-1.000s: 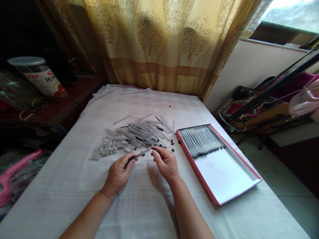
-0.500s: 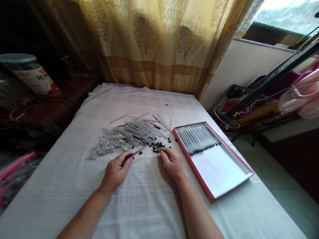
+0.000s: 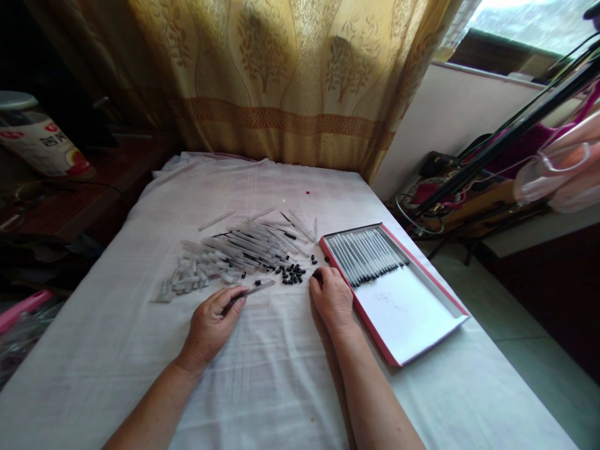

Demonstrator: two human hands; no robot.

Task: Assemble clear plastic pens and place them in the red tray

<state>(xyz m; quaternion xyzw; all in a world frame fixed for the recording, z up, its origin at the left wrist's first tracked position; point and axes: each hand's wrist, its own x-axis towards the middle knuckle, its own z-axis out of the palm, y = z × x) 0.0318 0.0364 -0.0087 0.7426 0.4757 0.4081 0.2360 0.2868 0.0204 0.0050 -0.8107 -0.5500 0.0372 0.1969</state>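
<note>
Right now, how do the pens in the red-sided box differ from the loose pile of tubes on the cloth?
The pens lie side by side in a neat row, while the pile is jumbled, some tubes crossing others. The pens sit inside the box; the pile rests on the cloth. Both include slender, pale, straight pieces.

slim clear pen tube (image 3: pixel 259 289), aslant near loose black caps (image 3: pixel 291 274)

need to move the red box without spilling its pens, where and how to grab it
I'd grip the red box by both long walls, from left and right, nearer the far end: those walls stand raised, and the pens there probably weight it.
</note>
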